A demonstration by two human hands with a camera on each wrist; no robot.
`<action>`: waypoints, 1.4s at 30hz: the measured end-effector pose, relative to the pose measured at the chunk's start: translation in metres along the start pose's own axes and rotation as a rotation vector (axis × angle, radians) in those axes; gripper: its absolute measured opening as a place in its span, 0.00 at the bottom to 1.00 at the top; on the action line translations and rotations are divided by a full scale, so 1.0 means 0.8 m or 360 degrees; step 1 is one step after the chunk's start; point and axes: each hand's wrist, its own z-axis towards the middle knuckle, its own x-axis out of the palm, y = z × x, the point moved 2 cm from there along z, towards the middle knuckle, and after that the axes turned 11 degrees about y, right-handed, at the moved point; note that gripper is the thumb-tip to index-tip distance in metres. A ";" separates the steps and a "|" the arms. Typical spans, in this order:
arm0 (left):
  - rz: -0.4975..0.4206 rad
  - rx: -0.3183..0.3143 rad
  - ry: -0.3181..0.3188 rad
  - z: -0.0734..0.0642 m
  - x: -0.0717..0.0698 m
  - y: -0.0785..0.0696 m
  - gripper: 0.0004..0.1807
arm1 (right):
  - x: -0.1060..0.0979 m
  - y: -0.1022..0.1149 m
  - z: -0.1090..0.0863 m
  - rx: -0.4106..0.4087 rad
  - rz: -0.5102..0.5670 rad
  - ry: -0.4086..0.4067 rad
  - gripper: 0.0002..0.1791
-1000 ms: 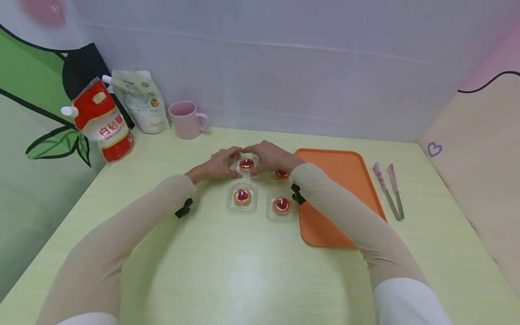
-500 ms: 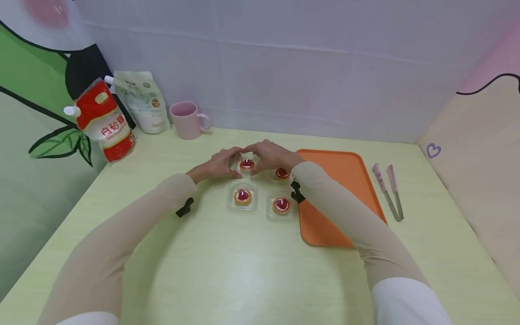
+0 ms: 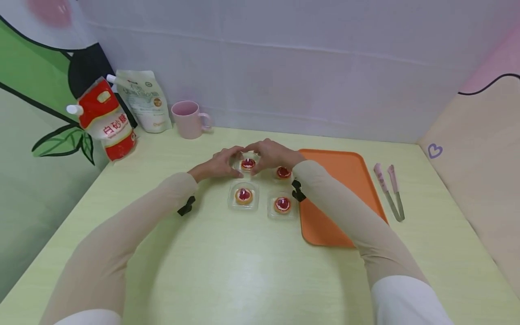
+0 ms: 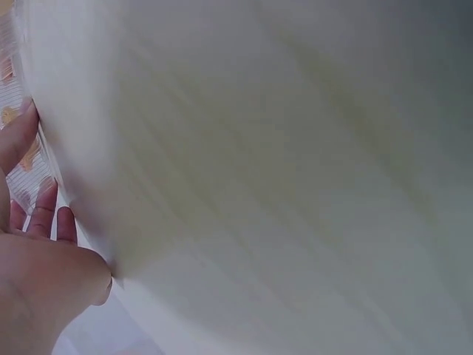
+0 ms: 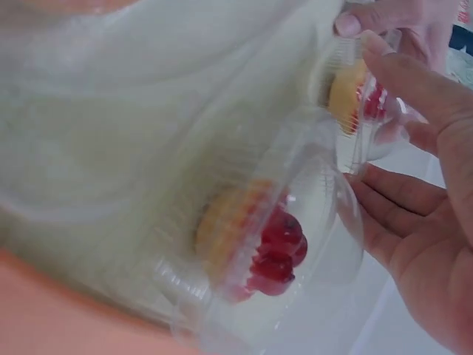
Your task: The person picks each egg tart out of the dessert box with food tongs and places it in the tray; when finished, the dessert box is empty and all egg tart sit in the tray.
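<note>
A small clear plastic box with a red-topped tart stands at the back left of a group of similar boxes. My left hand holds its left side, thumb at the near edge and fingers at the far edge. My right hand grips the same box from the right, as the right wrist view also shows. The box rests on the table. Another boxed tart sits partly under the right wrist. Two more, a front-left boxed tart and a front-right boxed tart, stand nearer.
An orange tray lies under the right forearm. Right of it lie two pink-handled utensils. At the back left stand a pink mug, a white pouch and a red pouch. A wall closes the back.
</note>
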 end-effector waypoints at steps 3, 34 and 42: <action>0.0010 0.0016 -0.0010 0.000 -0.001 -0.001 0.44 | 0.001 0.002 0.000 0.0008 -0.0063 0.0002 0.47; -0.0004 -0.0032 -0.0017 0.001 -0.001 -0.004 0.44 | -0.005 0.003 0.001 0.0010 0.0049 0.0070 0.42; 0.0022 -0.0050 -0.0033 -0.001 0.000 -0.008 0.43 | -0.008 0.004 0.002 -0.0003 0.0074 0.0071 0.41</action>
